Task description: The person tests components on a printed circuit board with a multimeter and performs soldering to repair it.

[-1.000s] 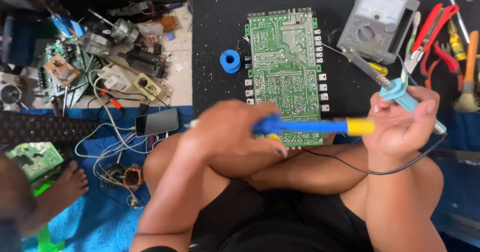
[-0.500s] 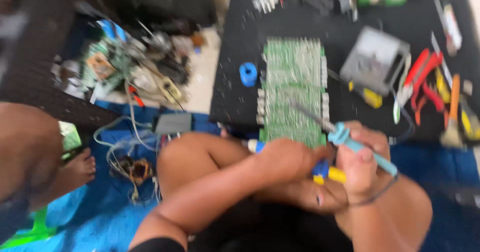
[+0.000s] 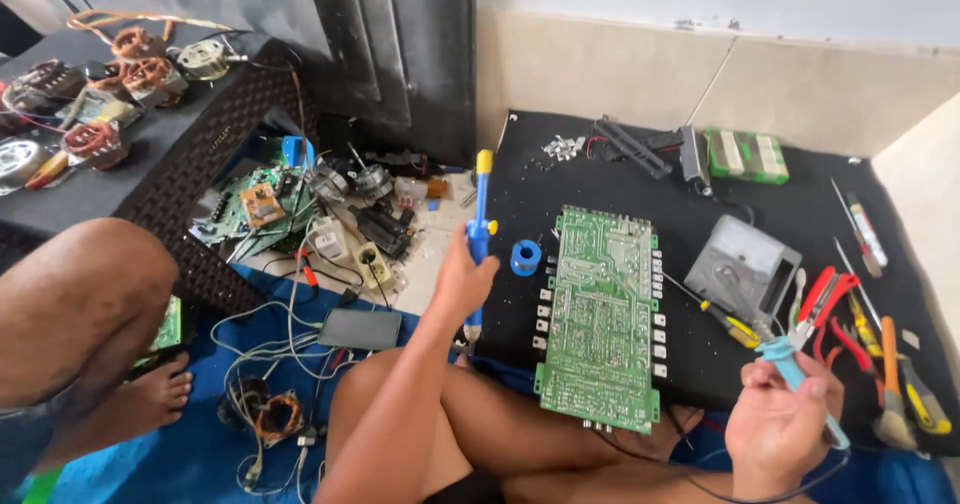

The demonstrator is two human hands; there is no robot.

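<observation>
My left hand (image 3: 462, 282) grips a blue and yellow desoldering pump (image 3: 481, 226), held upright just left of a green circuit board (image 3: 600, 314). My right hand (image 3: 785, 426) holds a light blue soldering iron (image 3: 792, 364) by its handle, tip pointing up and left, at the board's lower right. Its black cord trails under my wrist. The board lies solder side up on a black mat (image 3: 800, 214), its near end by my crossed legs. A blue solder spool (image 3: 525, 257) sits next to the board's upper left corner.
A grey multimeter (image 3: 743, 264), red cutters (image 3: 825, 299), screwdrivers and a brush (image 3: 890, 384) lie right of the board. Loose boards, wires and parts (image 3: 320, 214) are heaped on the left by a phone (image 3: 360, 329). Another person's leg (image 3: 80, 324) is at far left.
My hands have parted: the left lifted the pump from across my lap to upright left of the board, the right carried the iron out to the right. The camera tilted up.
</observation>
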